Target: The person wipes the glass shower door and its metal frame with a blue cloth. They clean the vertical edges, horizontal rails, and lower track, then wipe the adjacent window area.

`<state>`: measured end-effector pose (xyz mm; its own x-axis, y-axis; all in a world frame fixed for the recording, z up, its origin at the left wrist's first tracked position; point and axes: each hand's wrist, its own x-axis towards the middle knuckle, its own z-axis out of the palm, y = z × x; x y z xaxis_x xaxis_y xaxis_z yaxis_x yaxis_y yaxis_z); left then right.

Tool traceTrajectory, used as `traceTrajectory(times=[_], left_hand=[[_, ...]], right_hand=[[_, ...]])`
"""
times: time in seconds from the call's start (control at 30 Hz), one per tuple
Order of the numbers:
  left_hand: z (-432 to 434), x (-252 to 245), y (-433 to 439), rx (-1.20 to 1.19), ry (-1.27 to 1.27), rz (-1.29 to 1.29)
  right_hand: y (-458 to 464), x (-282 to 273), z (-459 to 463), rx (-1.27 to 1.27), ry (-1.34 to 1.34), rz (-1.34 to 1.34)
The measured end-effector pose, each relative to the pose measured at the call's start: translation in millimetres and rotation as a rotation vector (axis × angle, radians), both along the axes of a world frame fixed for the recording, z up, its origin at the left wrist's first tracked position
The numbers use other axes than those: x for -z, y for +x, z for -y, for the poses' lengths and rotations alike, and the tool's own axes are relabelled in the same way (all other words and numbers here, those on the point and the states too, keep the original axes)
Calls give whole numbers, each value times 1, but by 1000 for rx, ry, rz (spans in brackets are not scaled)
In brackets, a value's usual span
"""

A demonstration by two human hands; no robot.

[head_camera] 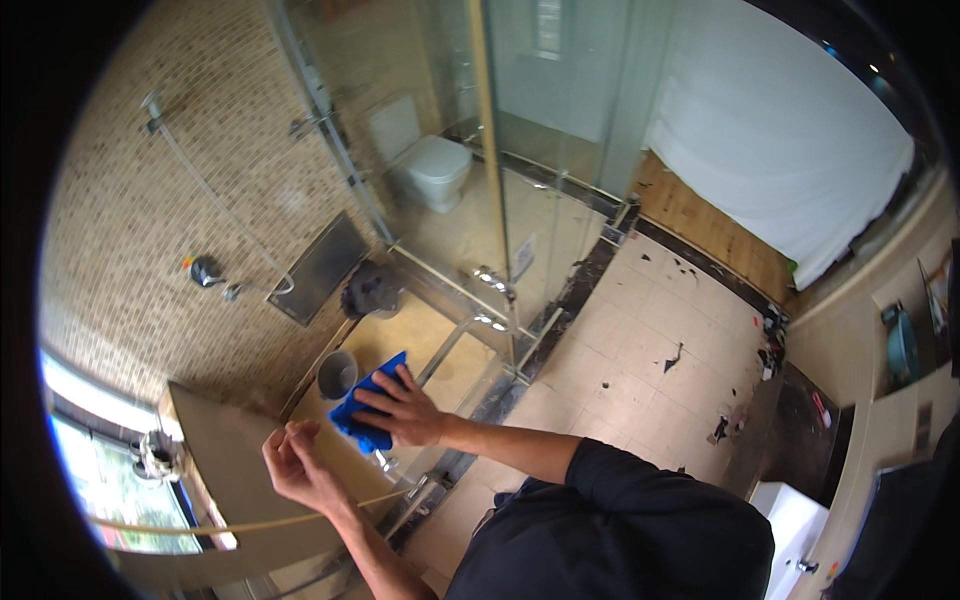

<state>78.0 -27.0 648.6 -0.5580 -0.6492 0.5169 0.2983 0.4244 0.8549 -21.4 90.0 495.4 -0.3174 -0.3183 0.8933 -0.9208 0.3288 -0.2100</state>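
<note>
My right hand [401, 412] lies with spread fingers over a blue cloth [369, 405], its back towards me, and holds the cloth. Left of and below it, my left hand [298, 463] is raised, its fingers curled together, with nothing visible in them. Just above the cloth in the picture stands a grey bucket [337, 374] on the shower floor. A metal bar handle [450, 346] of the glass enclosure runs beyond my right hand. A pale curved strip [285, 519] passes by my left forearm.
A black-lined bin [371, 289] stands by the mosaic wall. Behind glass is a white toilet [439, 169]. Dark scraps [671, 361] litter the floor tiles. A white sheet [765, 142] hangs at upper right, and a white basin [791, 532] is at lower right. A window [124, 480] is at left.
</note>
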Motion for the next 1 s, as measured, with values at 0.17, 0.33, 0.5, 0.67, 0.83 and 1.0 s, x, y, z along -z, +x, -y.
traceTrajectory(times=[0.17, 0.33, 0.5, 0.67, 0.83, 1.0], left_hand=[[-26, -8, -22, 74, -111, -32], [-35, -20, -50, 94, -227, -34], [-38, -24, -59, -20, -255, -30], [-35, -24, -58, -46, -295, -3], [-36, -24, -58, -80, -335, -8], [-39, -26, -58, -96, -345, 1]], right_hand=[[-1, -4, -8, -31, 65, 26], [3, -2, -7, -62, 1, 59], [0, 3, -6, -107, 41, 85], [2, 3, -5, -141, 37, 126], [1, 3, -4, -121, -16, 90], [1, 4, -3, -154, -25, 115]])
